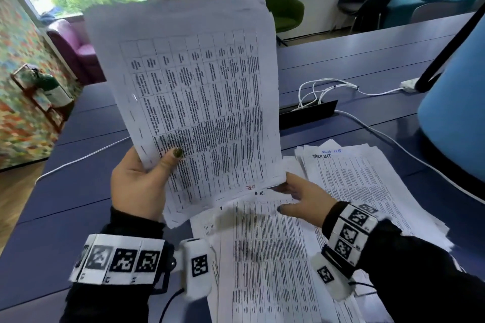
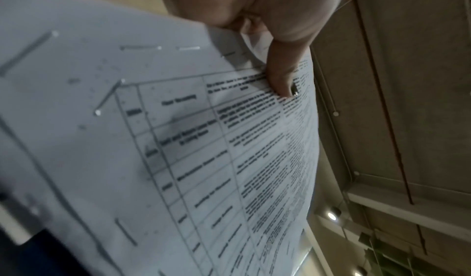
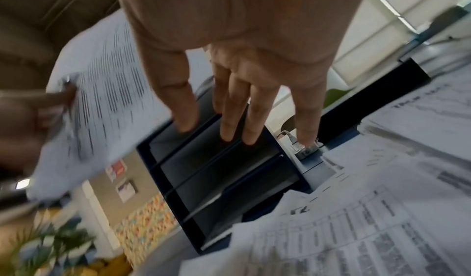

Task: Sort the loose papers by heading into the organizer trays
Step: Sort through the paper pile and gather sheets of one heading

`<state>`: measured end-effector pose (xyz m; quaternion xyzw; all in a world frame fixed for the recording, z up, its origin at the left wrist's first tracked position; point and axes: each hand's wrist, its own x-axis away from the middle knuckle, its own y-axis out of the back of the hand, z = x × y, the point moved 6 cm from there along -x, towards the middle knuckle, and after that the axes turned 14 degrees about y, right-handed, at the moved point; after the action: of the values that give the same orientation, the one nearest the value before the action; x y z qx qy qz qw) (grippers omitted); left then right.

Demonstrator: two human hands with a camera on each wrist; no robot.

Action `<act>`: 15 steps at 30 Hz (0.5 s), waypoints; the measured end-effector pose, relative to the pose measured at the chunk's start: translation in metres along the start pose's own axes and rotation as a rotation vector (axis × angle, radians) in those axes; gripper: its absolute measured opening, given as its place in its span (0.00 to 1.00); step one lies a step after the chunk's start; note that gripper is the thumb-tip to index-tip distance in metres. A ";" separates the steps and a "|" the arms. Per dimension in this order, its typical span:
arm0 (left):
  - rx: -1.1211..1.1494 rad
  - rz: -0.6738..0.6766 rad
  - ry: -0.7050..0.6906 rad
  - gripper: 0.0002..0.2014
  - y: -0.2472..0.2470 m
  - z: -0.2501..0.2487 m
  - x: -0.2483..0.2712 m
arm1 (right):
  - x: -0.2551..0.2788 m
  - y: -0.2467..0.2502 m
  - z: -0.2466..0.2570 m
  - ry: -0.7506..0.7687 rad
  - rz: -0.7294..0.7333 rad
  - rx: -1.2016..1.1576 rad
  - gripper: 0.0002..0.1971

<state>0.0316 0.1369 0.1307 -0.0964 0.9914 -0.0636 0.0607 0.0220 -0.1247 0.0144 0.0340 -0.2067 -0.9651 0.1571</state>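
Observation:
My left hand holds a thick stack of printed table sheets upright above the blue table, thumb pressed on the front page. Red writing marks the stack's lower edge. My right hand hovers with straight fingers just under the stack's lower right corner and holds nothing. Below lie a paper pile headed "HR" and a pile headed "TASK LIST". The right wrist view shows a dark tiered organizer beyond my right fingers; the raised stack hides it in the head view.
A big light-blue object on a black arm stands at the right of the table. White cables run into a black cable box behind the papers. Armchairs stand at the back.

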 end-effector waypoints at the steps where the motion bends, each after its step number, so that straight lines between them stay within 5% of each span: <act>1: 0.009 0.000 0.017 0.12 -0.001 0.005 -0.001 | 0.000 0.000 -0.001 -0.011 -0.018 -0.095 0.25; 4: -0.004 -0.005 0.057 0.12 -0.010 0.020 0.001 | 0.000 0.006 -0.004 -0.047 -0.172 -0.313 0.12; 9: -0.013 0.040 0.146 0.15 -0.026 0.038 0.010 | 0.003 0.022 -0.023 -0.167 -0.386 -0.524 0.11; 12: -0.121 -0.055 0.135 0.22 -0.019 0.042 0.008 | 0.010 0.040 -0.034 -0.206 -0.392 -0.287 0.12; 15: -0.303 -0.245 0.029 0.42 -0.003 0.039 0.007 | 0.019 0.059 -0.043 -0.264 -0.284 0.154 0.11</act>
<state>0.0310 0.1278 0.0919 -0.2233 0.9713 0.0783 0.0228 0.0264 -0.1989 -0.0010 -0.0521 -0.2917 -0.9550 -0.0119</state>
